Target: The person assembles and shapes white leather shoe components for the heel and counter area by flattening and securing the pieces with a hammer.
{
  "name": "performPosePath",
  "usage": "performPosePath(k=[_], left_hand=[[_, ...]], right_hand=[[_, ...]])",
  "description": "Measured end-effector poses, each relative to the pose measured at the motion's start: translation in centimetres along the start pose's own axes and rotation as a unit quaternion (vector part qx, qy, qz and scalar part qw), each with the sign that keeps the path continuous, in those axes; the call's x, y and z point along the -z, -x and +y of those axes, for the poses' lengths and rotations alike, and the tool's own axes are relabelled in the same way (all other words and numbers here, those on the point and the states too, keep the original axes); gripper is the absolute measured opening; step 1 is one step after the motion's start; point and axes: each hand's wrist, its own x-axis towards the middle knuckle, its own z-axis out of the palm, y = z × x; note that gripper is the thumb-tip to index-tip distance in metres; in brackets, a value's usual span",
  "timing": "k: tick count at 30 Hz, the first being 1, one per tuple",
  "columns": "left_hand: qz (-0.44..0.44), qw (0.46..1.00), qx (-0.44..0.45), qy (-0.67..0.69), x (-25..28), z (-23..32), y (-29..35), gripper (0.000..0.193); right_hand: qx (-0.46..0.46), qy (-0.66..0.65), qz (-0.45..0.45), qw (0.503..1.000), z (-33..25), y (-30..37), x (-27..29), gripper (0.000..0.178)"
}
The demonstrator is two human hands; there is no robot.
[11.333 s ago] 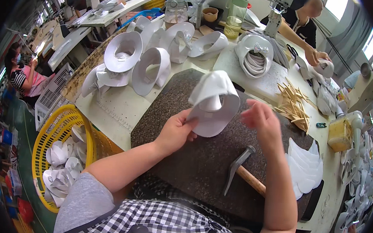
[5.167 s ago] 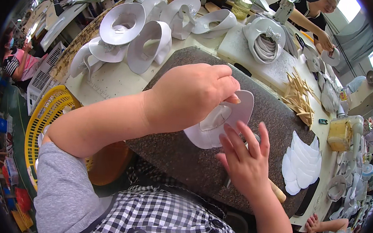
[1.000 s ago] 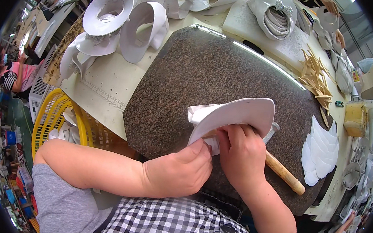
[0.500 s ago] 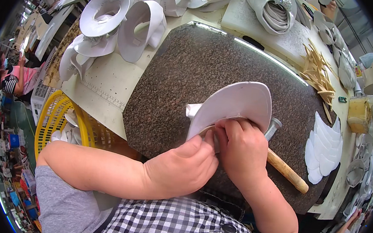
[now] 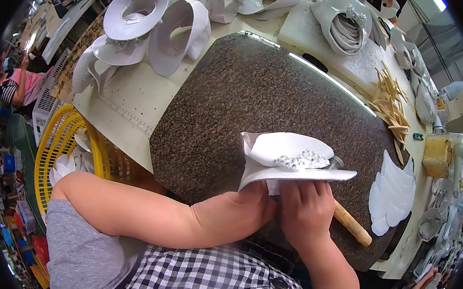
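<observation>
In front of me I hold a white piece [image 5: 291, 149] that looks like a shoe upper, with a curved flap and a cluster of clear rhinestones [image 5: 309, 160]. My left hand [image 5: 251, 208] is closed on its near left edge. Under the wide rim, the curled fingers of my right hand [image 5: 308, 207] grip it too; the rim hides the fingertips of both. A hammer [image 5: 353, 223] lies on the dark stone slab [image 5: 213, 105], its wooden handle showing beside my right hand and its head mostly covered by the white piece.
Several similar white pieces [image 5: 136, 12] stand at the far left, another one [image 5: 341, 23] at the back. Tan strips [image 5: 389, 105] and overlapping white leaf-shaped pieces [image 5: 391, 195] lie on the right. A yellow basket [image 5: 43, 154] stands left. Other people [image 5: 21, 87] work nearby.
The white piece has tipped from showing its plain underside to showing its rhinestone side, and sits lower. Both hands stay on it, the fingers now beneath its rim.
</observation>
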Motion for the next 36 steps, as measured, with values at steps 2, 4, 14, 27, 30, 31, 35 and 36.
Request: performPosePath(k=[2, 4, 14, 27, 30, 31, 35, 36], left_hand=[[-0.018, 0.999, 0.002, 0.03, 0.1, 0.0, 0.0, 0.034], [-0.015, 1.0, 0.018, 0.01, 0.4, -0.3, -0.2, 0.035], [0.02, 0.998, 0.026, 0.059, 0.1, -1.0, -1.2, 0.034], [-0.003, 0.996, -0.006, 0.091, 0.8, -2.3, -0.5, 0.037], [0.046, 0.989, -0.018, 0.137, 0.8, -2.9, 1.4, 0.035], [0.076, 0.985, -0.039, 0.152, 0.7, -3.0, 2.0, 0.033], [0.042, 0.98, 0.005, 0.192, 1.8, -2.7, 2.5, 0.03], [0.049, 0.975, 0.013, 0.217, 1.9, -2.5, 2.5, 0.03]], right_hand=[[-0.021, 0.022, -0.011, 0.999, 0.1, -0.2, -0.2, 0.033], [-0.023, 0.025, 0.005, 0.999, 0.0, -0.6, -0.5, 0.033], [-0.034, 0.044, -0.004, 0.998, 0.7, -1.4, -0.6, 0.029], [0.043, -0.013, -0.13, 0.991, 0.5, 0.2, 1.1, 0.049], [0.058, 0.012, -0.135, 0.989, 0.0, -0.6, 1.5, 0.045], [0.063, 0.017, -0.133, 0.989, -0.1, -1.0, 1.5, 0.043], [0.019, -0.064, -0.164, 0.984, -2.1, -2.5, 0.6, 0.03], [0.028, -0.037, -0.164, 0.985, -2.3, -2.7, 0.1, 0.024]])
